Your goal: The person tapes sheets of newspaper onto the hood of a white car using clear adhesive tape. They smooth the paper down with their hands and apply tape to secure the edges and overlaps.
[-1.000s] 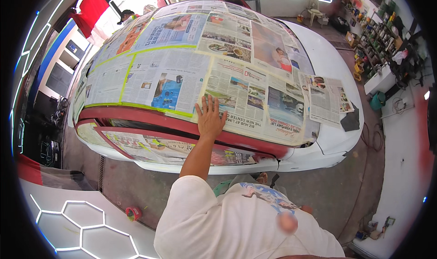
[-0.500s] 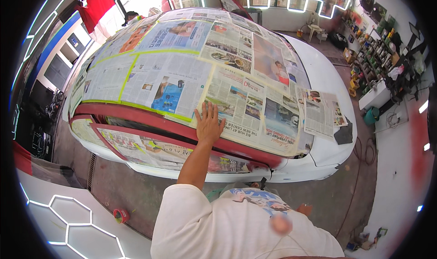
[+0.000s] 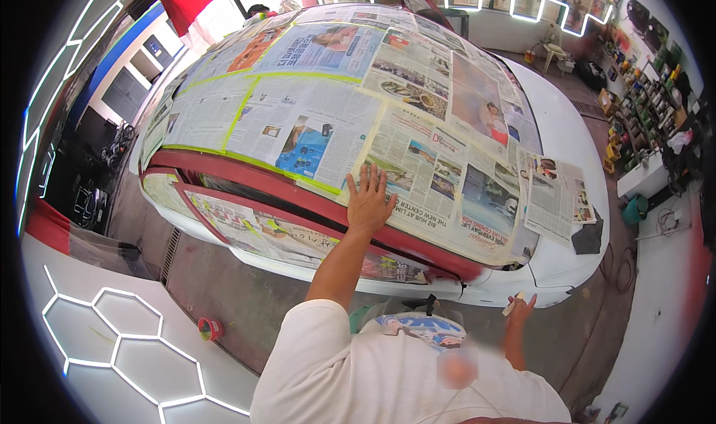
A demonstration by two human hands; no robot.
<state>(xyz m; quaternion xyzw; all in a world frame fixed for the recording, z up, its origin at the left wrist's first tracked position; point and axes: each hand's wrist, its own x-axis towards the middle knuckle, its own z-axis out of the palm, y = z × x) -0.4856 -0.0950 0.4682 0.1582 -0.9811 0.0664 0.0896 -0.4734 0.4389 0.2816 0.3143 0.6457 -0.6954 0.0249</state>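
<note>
My left hand (image 3: 371, 200) rests flat with fingers spread on the edge of the newspaper masking (image 3: 418, 185) and the red roof rail (image 3: 321, 204) of a car. Yellow-green tape (image 3: 242, 114) joins several sheets on the roof and windscreen; paler tape runs along others. Low at the right, beside the car's white front wing (image 3: 522, 278), my right hand (image 3: 524, 309) holds a small pale cream piece (image 3: 512, 302) between its fingers. What kind of thing this piece is, I cannot make out. A loose newspaper sheet (image 3: 559, 193) lies on the white bonnet (image 3: 552, 103), next to a dark grey sheet (image 3: 589, 237).
Shelves crowded with cans and bottles (image 3: 649, 96) line the right wall, with a teal bucket (image 3: 635, 210) below. A red pail (image 3: 211, 328) stands on the floor at lower left. A hose (image 3: 620, 271) lies by the car's front. A white chair (image 3: 553, 47) stands at the back.
My right hand has come up and forward from beside my body, and the pale piece in it now shows. The view has shifted; my left hand stays on the newspaper edge.
</note>
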